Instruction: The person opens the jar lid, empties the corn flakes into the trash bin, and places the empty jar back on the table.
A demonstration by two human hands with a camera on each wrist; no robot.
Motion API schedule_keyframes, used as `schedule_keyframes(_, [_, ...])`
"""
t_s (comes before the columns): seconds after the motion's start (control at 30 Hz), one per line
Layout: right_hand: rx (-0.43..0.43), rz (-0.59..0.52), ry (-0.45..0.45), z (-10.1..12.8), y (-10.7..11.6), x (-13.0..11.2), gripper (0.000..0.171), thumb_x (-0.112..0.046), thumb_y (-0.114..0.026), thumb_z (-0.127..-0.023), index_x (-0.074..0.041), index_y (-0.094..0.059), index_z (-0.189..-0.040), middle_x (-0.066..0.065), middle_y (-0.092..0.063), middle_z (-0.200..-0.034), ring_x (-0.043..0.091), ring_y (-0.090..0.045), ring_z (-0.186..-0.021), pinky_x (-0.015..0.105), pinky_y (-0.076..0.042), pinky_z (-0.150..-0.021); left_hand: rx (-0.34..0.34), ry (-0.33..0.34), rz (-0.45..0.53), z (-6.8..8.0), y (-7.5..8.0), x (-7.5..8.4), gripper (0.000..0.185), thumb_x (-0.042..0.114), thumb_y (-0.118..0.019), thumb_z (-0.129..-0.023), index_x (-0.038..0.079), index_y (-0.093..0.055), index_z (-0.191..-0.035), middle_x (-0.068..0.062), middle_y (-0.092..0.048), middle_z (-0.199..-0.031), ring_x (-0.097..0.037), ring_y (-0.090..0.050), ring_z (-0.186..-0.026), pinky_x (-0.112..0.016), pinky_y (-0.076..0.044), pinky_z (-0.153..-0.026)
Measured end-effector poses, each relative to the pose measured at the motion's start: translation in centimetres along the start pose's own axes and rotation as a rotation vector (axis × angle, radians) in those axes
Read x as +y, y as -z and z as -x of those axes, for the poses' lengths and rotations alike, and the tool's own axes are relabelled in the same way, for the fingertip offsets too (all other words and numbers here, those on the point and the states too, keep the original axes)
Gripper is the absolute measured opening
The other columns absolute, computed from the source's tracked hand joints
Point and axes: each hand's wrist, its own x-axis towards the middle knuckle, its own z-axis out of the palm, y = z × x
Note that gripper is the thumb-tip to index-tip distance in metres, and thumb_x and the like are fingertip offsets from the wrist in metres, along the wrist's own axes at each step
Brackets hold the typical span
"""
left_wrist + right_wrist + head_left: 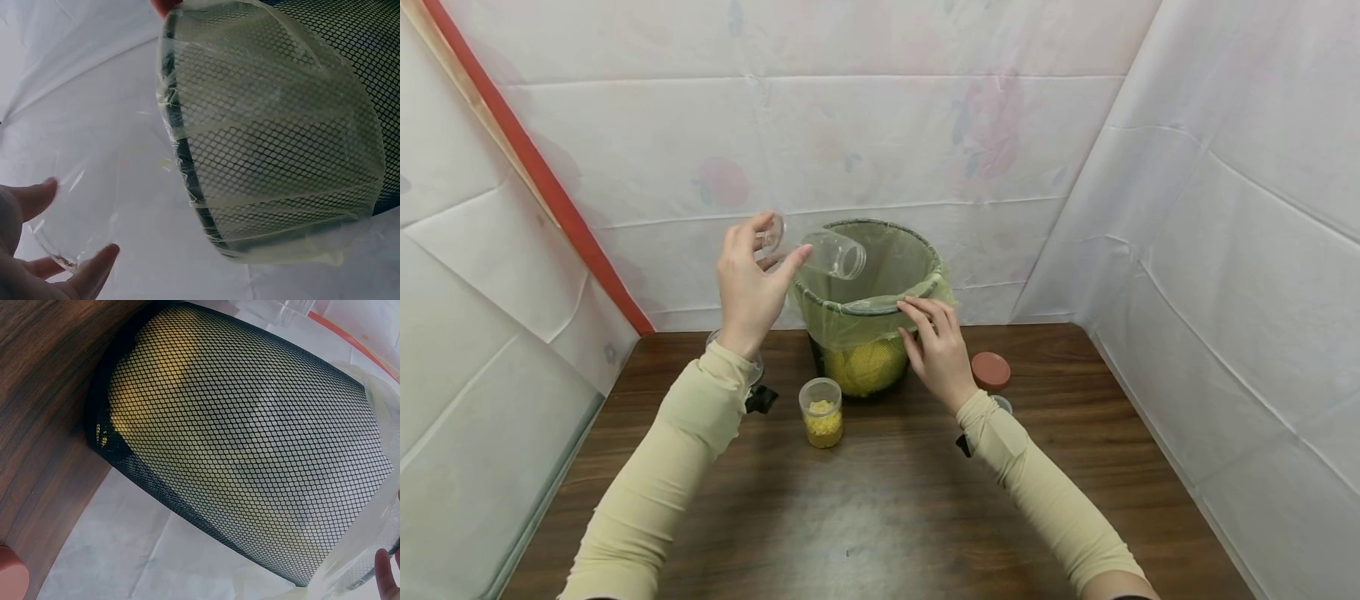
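My left hand (748,279) grips a clear plastic jar (837,254) by its base end and sides. The jar lies tilted, its open mouth over the left part of a mesh trash bin (281,144). A few small bits cling near its base in the left wrist view. A pale green bin liner (835,325) is folded over the rim. At the bin's front right, my right hand (936,350) holds the lined rim, fingertips over the top and thumb lower on the outside. Yellow shows through the lower mesh (156,381).
An open clear jar of small yellow pieces (823,421) stands before the bin on the wooden table (865,517). A reddish-brown lid (991,370) lies right of the bin. Another clear container (756,368) is partly hidden behind the left forearm. White sheeting (880,142) surrounds the table.
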Motion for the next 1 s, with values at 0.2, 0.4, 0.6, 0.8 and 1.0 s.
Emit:
schedule_keyframes(0.2, [0.013, 0.006, 0.015, 0.04, -0.08, 0.07, 0.047, -0.01, -0.067, -0.087, -0.007, -0.053, -0.131, 0.013, -0.052, -0.13, 0.032, -0.046, -0.118, 0.039, -0.041, -0.1, -0.002, -0.094, -0.101, -0.02, 0.0, -0.15, 0.062, 0.015, -0.082, -0.073, 0.002, -0.056, -0.127, -0.019, -0.052, -0.116, -0.028, -0.055, -0.105, -0.031, -0.055, -0.084])
schedule_keyframes(0.4, [0.011, 0.009, 0.012, 0.08, 0.01, 0.02, 0.047, -0.009, -0.068, -0.086, -0.007, -0.053, -0.131, 0.013, -0.052, -0.13, 0.032, -0.046, -0.118, 0.039, -0.042, -0.099, 0.004, -0.044, -0.04, 0.12, -0.03, -0.15, 0.063, 0.022, -0.081, -0.074, 0.003, -0.055, -0.128, -0.016, -0.051, -0.117, -0.024, -0.055, -0.105, -0.029, -0.055, -0.084])
schedule_keyframes(0.6, [0.002, 0.009, 0.005, 0.04, 0.09, -0.07, 0.046, -0.01, -0.067, -0.087, -0.007, -0.053, -0.131, 0.012, -0.051, -0.13, 0.031, -0.045, -0.119, 0.038, -0.044, -0.097, 0.021, -0.109, -0.128, 0.21, -0.24, -0.47, 0.064, 0.023, -0.081, -0.074, 0.001, -0.054, -0.128, -0.02, -0.051, -0.115, -0.029, -0.055, -0.093, -0.034, -0.052, -0.079])
schedule_keyframes(0.8, [0.007, 0.006, 0.013, 0.04, 0.05, -0.05, 0.046, -0.01, -0.067, -0.087, -0.007, -0.053, -0.131, 0.013, -0.052, -0.13, 0.031, -0.046, -0.119, 0.039, -0.043, -0.098, 0.015, -0.115, -0.116, 0.36, -0.25, -0.4, 0.064, 0.025, -0.081, -0.074, 0.001, -0.055, -0.127, -0.019, -0.051, -0.113, -0.027, -0.056, -0.096, -0.032, -0.054, -0.078])
schedule_keyframes(1.0, [0.007, 0.007, 0.014, 0.07, 0.07, -0.02, 0.046, -0.01, -0.067, -0.087, -0.007, -0.053, -0.131, 0.013, -0.052, -0.13, 0.032, -0.046, -0.118, 0.039, -0.043, -0.098, 0.041, -0.077, -0.079, 0.28, -0.28, -0.36, 0.061, 0.027, -0.079, -0.077, 0.001, -0.054, -0.126, -0.018, -0.052, -0.113, -0.027, -0.057, -0.096, -0.032, -0.053, -0.079])
